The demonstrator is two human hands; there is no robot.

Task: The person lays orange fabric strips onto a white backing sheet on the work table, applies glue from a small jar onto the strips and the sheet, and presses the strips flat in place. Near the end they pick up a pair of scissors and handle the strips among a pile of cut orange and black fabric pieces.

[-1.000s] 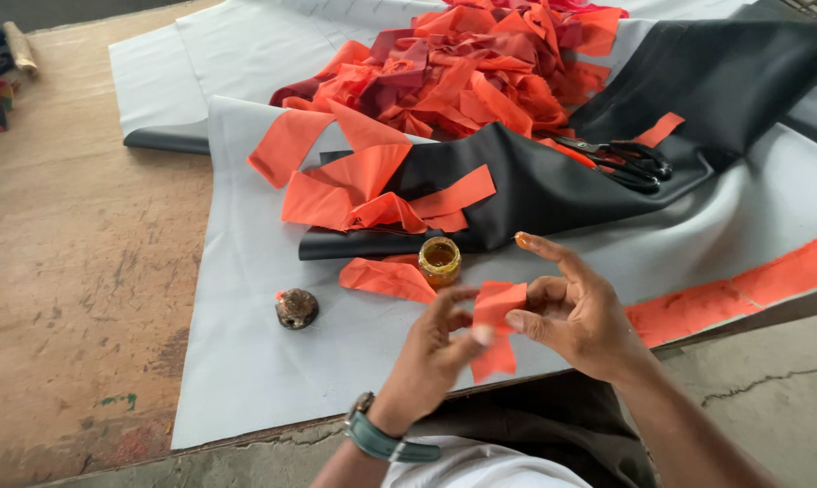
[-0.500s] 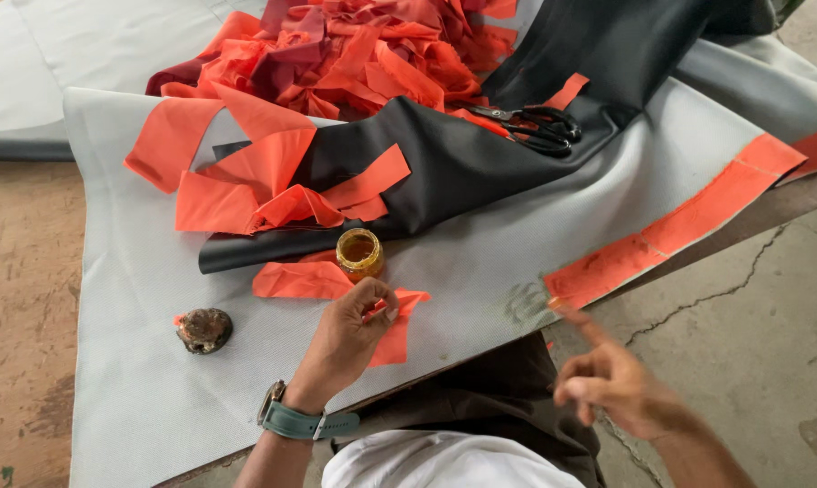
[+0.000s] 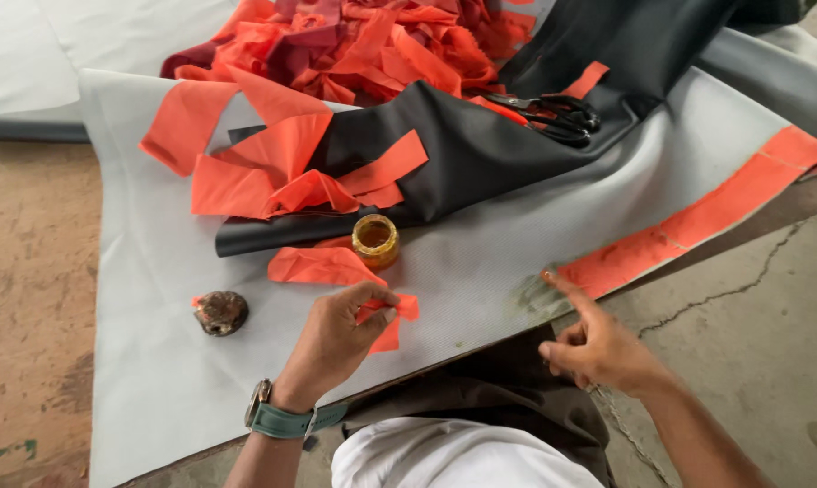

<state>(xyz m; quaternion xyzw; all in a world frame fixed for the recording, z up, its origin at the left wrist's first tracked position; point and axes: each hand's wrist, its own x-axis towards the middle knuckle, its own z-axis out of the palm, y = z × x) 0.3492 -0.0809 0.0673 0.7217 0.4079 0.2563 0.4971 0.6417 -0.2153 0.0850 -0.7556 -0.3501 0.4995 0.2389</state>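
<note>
Head view: pinched orange patch point(image 3: 392, 318) in left hand point(image 3: 336, 336), smeared glue along grey sheet point(image 3: 146, 380) edge with right hand point(image 3: 598, 348) forefinger; pressing patch down apparently next.

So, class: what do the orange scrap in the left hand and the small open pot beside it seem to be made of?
Orange scrap, pinched by the left hand: probably thin matte fabric or fabric-backed sheet, since it creases softly. Small open pot: possibly metal or plastic; its glossy yellowish, smeared wall leaves that open.
</note>
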